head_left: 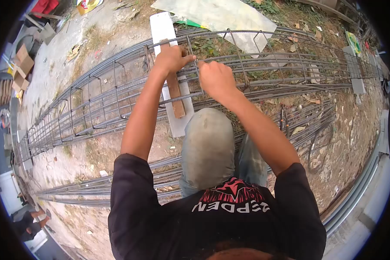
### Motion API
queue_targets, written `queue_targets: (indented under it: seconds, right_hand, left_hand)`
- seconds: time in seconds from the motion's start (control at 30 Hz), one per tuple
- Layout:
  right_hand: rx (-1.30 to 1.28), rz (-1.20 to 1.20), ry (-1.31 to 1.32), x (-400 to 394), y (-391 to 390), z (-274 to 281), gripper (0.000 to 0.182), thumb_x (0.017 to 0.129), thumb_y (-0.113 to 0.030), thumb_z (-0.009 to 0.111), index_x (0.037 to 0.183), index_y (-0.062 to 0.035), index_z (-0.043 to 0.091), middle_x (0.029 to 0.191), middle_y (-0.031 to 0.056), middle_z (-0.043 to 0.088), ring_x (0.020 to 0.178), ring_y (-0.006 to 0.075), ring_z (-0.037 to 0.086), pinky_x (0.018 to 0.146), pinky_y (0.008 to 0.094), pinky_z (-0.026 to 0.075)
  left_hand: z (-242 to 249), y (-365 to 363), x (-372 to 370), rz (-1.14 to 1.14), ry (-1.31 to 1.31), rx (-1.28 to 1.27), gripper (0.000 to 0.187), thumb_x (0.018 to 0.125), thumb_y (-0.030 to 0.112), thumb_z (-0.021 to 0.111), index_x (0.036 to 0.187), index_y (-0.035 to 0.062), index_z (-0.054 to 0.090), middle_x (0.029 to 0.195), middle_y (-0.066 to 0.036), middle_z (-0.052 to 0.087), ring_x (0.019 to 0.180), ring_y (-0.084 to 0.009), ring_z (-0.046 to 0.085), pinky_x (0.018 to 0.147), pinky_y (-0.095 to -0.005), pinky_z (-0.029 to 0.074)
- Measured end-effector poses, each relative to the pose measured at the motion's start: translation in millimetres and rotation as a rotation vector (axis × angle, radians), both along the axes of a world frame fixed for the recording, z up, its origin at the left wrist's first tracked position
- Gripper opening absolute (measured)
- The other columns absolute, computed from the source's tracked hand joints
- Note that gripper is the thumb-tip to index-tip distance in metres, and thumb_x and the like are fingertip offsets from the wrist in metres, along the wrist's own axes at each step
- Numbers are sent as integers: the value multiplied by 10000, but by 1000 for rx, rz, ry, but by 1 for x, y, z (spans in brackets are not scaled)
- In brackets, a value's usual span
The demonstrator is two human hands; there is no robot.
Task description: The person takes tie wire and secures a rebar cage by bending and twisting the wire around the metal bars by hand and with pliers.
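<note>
A long rebar cage (95,102) of lengthwise bars and square stirrups stretches across in front of me. My left hand (171,60) is at its top bars, fingers curled down and thumb reaching toward a stirrup (190,45). Beside it, to the right, my right hand (216,78) is closed in a fist against the bars by the same stirrup. What either hand's fingers hold is hidden. A brown wooden strip (174,93) lies under my left hand, on a pale board (162,27) that runs beneath the cage.
Loose rebar (156,177) lies on the ground on my near side, beside my knee (208,147). A grey block (354,71) stands at the cage's right end. A pale sheet (229,21) lies beyond it. Cardboard (24,65) and another person (30,225) are at left.
</note>
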State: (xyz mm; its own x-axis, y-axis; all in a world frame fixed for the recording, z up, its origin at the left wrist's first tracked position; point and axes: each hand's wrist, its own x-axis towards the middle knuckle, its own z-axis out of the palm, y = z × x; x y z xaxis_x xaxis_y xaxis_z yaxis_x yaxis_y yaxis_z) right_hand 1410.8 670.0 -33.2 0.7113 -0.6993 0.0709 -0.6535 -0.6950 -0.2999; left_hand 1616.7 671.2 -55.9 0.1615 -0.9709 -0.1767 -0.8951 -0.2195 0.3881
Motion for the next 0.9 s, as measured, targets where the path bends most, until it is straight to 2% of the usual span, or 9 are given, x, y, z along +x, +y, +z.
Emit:
queue_targets:
  seconds: [0.07,0.17,0.27,0.37,0.47,0.63,0.77,0.87,0.9]
  right_hand:
    - [36,-83,-49,13,2,-8,258,881,-67,613,1124,2,668,849,248,732,803,441,731,724,541,588]
    - [54,-97,-34,26,3,-19,353,875,-47,600,1220,24,590,841,262,729,815,446,737,725,555,589]
    - [51,-143,-64,28,4,-24,369,873,-47,609,1234,18,568,826,263,726,818,449,736,726,561,587]
    - [90,-186,-142,26,8,-27,374,881,-57,621,1245,21,594,824,268,725,814,454,732,727,569,581]
    - [95,-183,-184,23,6,-32,383,901,-93,630,1272,1,639,834,264,727,820,458,726,733,562,579]
    - [148,-168,-179,16,-2,-26,382,914,-159,669,1288,-94,700,878,242,738,847,438,725,776,539,582]
    - [187,-159,-187,13,-7,-18,342,914,-192,692,1248,-129,734,903,237,741,883,426,725,806,532,579]
    - [210,-146,-135,13,-10,-13,297,907,-192,689,1191,-147,765,911,227,743,905,419,724,828,531,576]
    - [211,-107,-122,12,-12,-12,283,901,-191,691,1168,-155,775,913,220,745,910,414,724,832,526,576]
  left_hand:
    - [8,-7,-4,0,-116,96,585,922,582,659,954,16,802,934,-251,751,887,-391,731,822,-462,562]
    - [18,-19,0,-50,3,300,603,898,601,663,928,17,807,930,-245,757,919,-384,738,849,-450,564]
    - [15,-25,-5,-34,-63,291,560,903,555,672,917,13,813,910,-229,767,923,-339,750,862,-412,569]
    - [-1,-23,0,77,203,314,495,890,486,714,907,2,815,918,-199,783,915,-278,754,876,-378,570]
    - [-38,-19,3,188,241,127,425,885,516,716,832,112,835,938,-114,794,919,-289,744,868,-400,571]
    - [-65,-19,-3,334,231,-40,330,826,422,812,938,112,827,891,-106,788,876,-273,743,835,-416,571]
    - [-43,-5,-15,388,356,-103,250,806,335,842,922,115,819,907,-85,790,854,-259,741,801,-415,563]
    - [-30,16,-37,454,361,-295,218,812,309,839,897,109,814,882,-76,789,821,-253,739,766,-400,559]
    - [-31,16,-37,456,364,-310,229,812,288,845,897,79,805,858,-83,781,785,-229,723,741,-382,550]
